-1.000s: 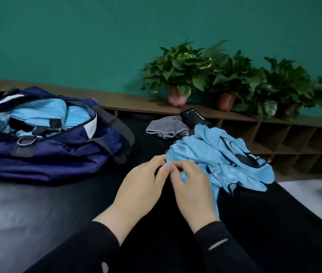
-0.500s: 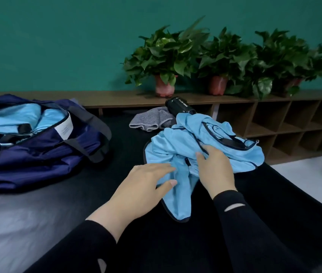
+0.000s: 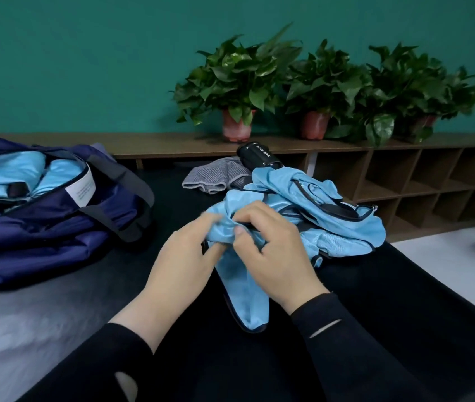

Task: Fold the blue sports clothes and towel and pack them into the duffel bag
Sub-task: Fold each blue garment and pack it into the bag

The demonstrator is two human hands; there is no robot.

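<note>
At frame centre, the left hand and right hand are both pinching the crumpled light-blue mesh sports garment lying on the black table, right of the open navy fabric duffel bag.
</note>
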